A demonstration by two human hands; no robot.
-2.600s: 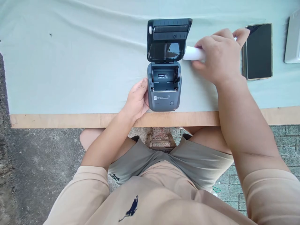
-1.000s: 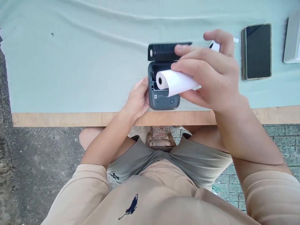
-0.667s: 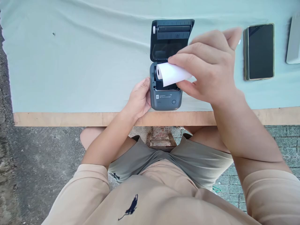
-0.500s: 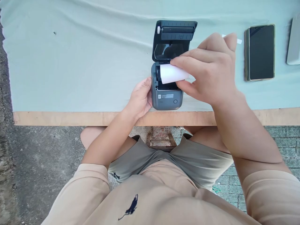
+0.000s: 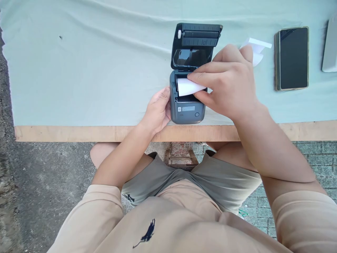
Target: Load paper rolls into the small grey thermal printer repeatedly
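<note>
A dark grey portable label printer (image 5: 187, 116) sits near the table's front edge, its lid (image 5: 196, 44) raised and tilted back. My left hand (image 5: 159, 109) grips the printer's left side, with the fingertips hidden behind and under the body. A white paper roll (image 5: 187, 88) lies slightly tilted in the printer's opening. Its right end is pinched between the thumb and fingers of my right hand (image 5: 223, 82), which covers the printer's right side. The roll's left end is against or close to the left inner wall; I cannot tell whether it touches.
Right of my right hand lies a folded piece of white paper (image 5: 256, 49). Farther right are a dark-screened phone (image 5: 294, 58) on a box-like base and a pale grey object (image 5: 330, 49) cut off by the frame. A pale green cloth (image 5: 92, 70) covers the wooden table (image 5: 79, 133).
My right hand has moved left and slightly toward me, bringing the paper roll lower into the printer. More of the folded white paper shows. My left hand and the printer stay almost still.
</note>
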